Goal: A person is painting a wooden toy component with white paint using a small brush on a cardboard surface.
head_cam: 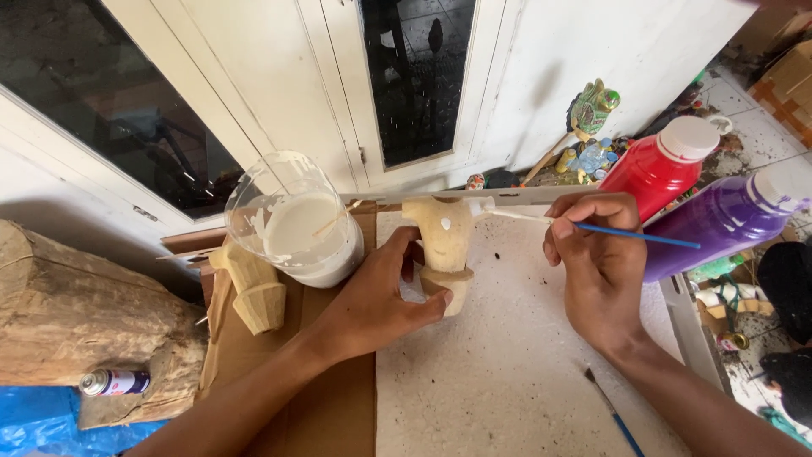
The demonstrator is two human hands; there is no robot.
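Item: unpainted wooden carving (446, 245), pale, figure-like w/ a stepped base, standing upright at centre frame on a speckled white board (507, 372); one white dab is showing on its front. Left hand (376, 300) is wrapping around the carving's lower half, fingers closed on it, thumb near the base. Right hand (600, 262), centre-right, is pinching a thin blue-handled brush (592, 227), white-loaded tip touching the carving's upper right edge. Plastic jar of white paint (296, 222), open, is sitting upper-left of centre w/ a stick leaning inside, just beside the left hand's knuckles. Second carving (254, 288) is lying left of the jar on brown cardboard (338, 406). Red bottle (660, 165) and purple bottle (719, 222) are lying tilted at upper right, capped, close behind the brush handle. Spare brush (613, 410) is resting at bottom right; small spray can (114, 382) and log (76, 313) at lower left. Risks, as judged: left hand is working so near the jar that a nudge could be tipping it, flooding the cardboard; gripping fingers could be smearing wet paint; the brush handle could be knocking the bottles; a loaded tip could be dripping onto the board.
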